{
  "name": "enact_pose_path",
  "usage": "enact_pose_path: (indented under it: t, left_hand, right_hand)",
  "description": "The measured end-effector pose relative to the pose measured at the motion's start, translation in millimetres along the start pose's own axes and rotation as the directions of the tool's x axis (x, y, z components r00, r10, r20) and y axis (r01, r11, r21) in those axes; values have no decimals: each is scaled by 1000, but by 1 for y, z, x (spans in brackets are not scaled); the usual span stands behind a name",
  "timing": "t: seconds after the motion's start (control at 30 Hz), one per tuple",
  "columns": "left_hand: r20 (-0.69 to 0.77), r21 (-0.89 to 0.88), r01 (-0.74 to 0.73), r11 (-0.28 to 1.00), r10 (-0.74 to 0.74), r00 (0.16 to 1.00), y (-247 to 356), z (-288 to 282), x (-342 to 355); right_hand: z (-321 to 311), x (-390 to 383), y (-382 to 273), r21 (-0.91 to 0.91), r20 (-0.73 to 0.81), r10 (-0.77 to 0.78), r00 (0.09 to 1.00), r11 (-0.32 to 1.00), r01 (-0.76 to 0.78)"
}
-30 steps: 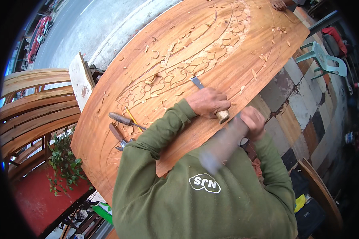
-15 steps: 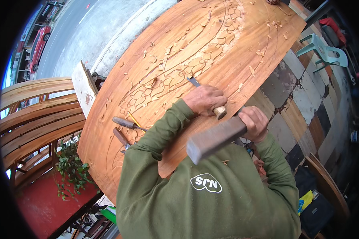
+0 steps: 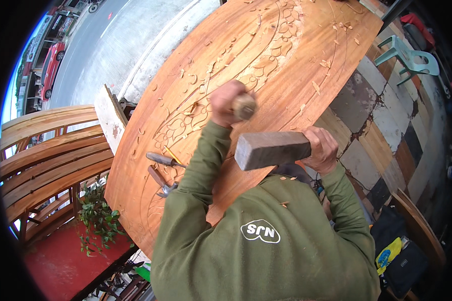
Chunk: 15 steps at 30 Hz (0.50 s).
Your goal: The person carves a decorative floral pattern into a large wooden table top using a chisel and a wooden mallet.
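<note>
My left hand, a little blurred, is closed around a chisel, and the butt of its wooden handle points up towards me. The blade is hidden under the hand, over the carved floral band of a large curved wooden panel. In my right hand is a blocky wooden mallet, held above the panel's near edge, apart from the chisel; its handle is hidden. Left of my left forearm lie a dark-handled chisel, a yellow pencil and another wooden-handled tool.
Wood shavings are scattered over the panel. On the left stand a slatted wooden bench and a leafy plant. A green plastic chair is on the tiled floor at right; bags lie lower right. A road runs beyond.
My left hand has lifted and shifted left and away with the chisel, its handle end tipping towards me. The mallet has moved up and slightly away, turning more level.
</note>
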State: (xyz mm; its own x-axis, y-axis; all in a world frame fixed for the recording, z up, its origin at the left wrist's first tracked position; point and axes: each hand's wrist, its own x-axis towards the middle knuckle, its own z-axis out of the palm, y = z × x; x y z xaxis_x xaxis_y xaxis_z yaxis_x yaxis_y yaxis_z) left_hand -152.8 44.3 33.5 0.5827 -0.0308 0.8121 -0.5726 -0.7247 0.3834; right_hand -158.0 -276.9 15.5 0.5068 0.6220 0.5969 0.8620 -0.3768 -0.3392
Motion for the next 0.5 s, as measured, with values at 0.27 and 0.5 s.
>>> enact_pose_path:
  t: [0.27,0.5]
  left_hand:
    - [273,299,348,889,-429,861,0,-26,-2]
    - [264,411,518,750,-642,720,-20,0,-48]
  right_hand:
    - [13,-46,-10,174,-100,308,946,942,-288]
    - [17,-27,5,551,71,709,702,559,-620]
